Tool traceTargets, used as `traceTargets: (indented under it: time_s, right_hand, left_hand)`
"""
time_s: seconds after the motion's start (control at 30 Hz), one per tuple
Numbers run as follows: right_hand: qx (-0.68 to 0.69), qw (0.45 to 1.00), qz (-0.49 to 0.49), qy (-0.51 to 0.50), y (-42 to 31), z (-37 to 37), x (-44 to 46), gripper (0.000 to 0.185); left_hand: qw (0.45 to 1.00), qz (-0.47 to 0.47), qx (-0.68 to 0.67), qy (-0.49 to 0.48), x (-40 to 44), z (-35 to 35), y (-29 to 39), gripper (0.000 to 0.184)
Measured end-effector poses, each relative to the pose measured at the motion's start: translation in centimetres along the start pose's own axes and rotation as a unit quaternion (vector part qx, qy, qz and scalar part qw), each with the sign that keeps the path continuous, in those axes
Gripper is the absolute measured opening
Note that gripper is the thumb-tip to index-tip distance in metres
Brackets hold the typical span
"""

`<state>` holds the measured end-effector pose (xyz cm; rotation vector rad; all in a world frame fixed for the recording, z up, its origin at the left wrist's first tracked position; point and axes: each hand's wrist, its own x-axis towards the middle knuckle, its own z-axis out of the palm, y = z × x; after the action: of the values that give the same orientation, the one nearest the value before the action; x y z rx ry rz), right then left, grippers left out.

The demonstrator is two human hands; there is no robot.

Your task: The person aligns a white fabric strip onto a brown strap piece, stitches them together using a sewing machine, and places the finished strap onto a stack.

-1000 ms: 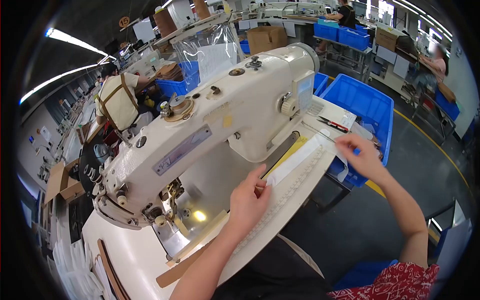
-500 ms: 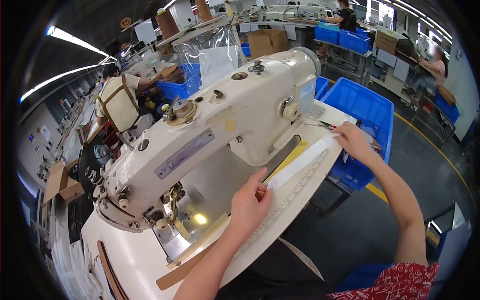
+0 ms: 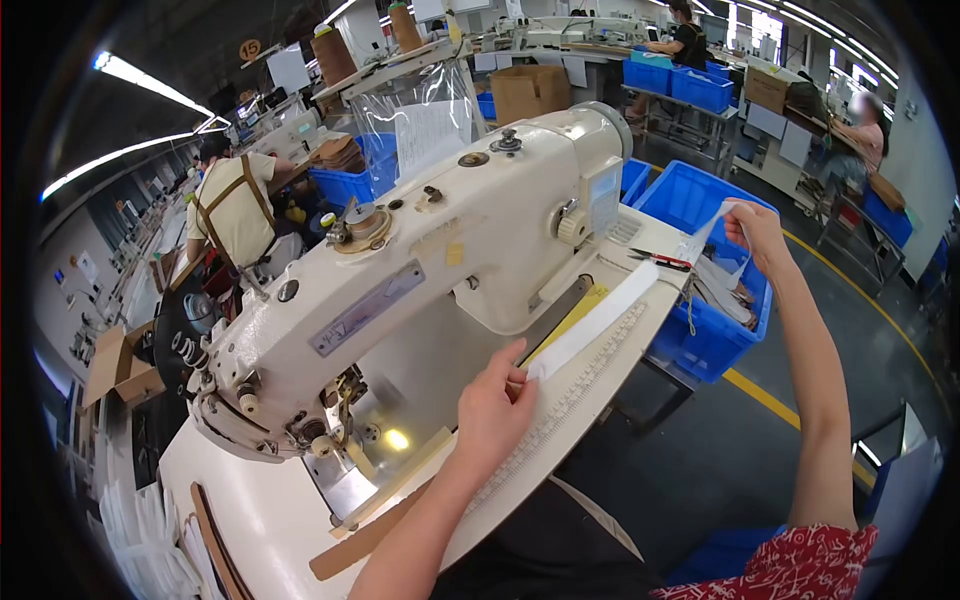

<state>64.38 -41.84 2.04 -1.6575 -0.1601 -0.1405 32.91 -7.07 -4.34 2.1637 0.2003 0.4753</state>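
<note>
My left hand pinches the near end of a white strip lying along the table edge beside a printed ruler scale. Raised above the blue bin, my right hand has its fingers closed on a thin white piece that hangs down to the left. Red and black thread snips lie past the strip's far end. A yellow strip lies between the white strip and the sewing machine.
A blue bin with scraps stands off the table's right end. Brown strips lie at the near left. A seated person works at the left; others sit at the back right. A cardboard box stands behind the machine.
My right hand has left the strip's far end and moved right and up over the blue bin, a thin white piece now in its fingers. My left hand stays at the near end.
</note>
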Motion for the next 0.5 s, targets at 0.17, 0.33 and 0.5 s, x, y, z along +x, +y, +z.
traceTargets:
  time_s: [0.17, 0.33, 0.5]
  right_hand:
    - [0.007, 0.984, 0.065, -0.165, -4.2, 1.6, -6.9, 0.03]
    - [-0.146, 0.916, 0.051, -0.371, -9.3, 5.6, -16.8, 0.032]
    - [-0.108, 0.874, -0.031, -0.473, -10.7, 9.5, -21.7, 0.032]
  left_hand:
    - [1.0, 0.0, -0.01, -0.01, 0.2, -0.2, 0.2, 0.044]
    - [0.997, 0.03, -0.004, 0.064, 0.0, -2.1, 1.5, 0.045]
    - [0.98, 0.076, -0.183, 0.005, -2.9, -4.2, 3.8, 0.048]
